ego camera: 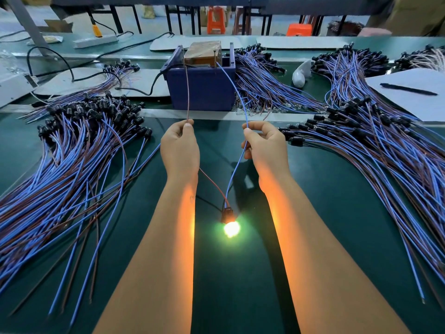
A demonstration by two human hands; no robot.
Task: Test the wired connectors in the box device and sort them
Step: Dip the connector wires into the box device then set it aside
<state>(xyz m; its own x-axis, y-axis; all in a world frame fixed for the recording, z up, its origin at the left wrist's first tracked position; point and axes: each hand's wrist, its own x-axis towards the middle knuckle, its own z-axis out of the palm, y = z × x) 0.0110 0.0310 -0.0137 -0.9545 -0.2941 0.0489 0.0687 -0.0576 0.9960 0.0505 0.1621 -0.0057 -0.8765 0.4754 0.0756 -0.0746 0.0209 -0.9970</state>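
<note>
The left hand [180, 145] pinches the brown wire [187, 92] and the right hand [263, 145] pinches the blue wire [234, 165], in the middle of the frame. Both wires run up to the blue box device [202, 90] above; how they join it is hard to see. Below the hands, the black connector [227, 213] hangs with its lamp [231, 229] glowing, its shape lost in glare. Piles of wired connectors [79, 145] lie on the green table [240, 273] left and right, cut by the frame edges.
</note>
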